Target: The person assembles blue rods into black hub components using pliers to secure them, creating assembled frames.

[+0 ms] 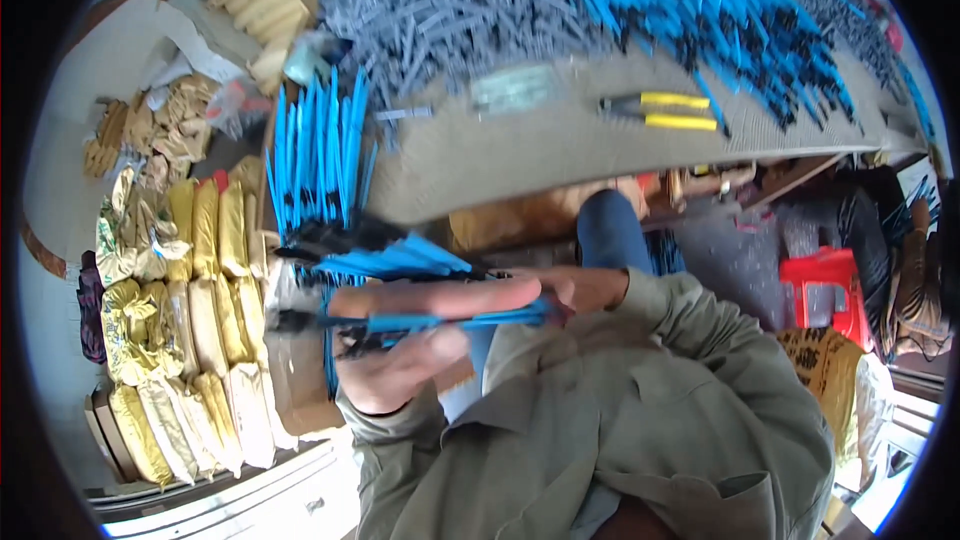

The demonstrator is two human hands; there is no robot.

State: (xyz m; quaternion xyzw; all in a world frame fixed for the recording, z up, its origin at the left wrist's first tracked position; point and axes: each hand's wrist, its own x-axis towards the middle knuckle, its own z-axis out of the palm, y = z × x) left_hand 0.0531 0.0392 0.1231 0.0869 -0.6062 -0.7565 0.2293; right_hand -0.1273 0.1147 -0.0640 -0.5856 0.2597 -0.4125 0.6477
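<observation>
Holds a small bundle of slim blue plastic strips with black ends in left grip: closed around them, fingers along the far side, thumb on the near side. Has the bundle lying crosswise in front of the olive-grey shirt, black ends toward the left. Has right grip at the bundle's right end; cannot tell, for blur and overlap, whether closed on the strips. Shows a fan of blue strips just beyond the left fingers; cannot tell whether held or resting.

Faces a grey surface bearing a broad heap of grey plastic pieces, with a heap of black-ended blue strips to its right. Shows, nearer, yellow-handled pliers and, left of them, a pale packet. Shows at left an upright-looking cluster of blue strips, then rows of gold packets; at right, a red plastic object.
</observation>
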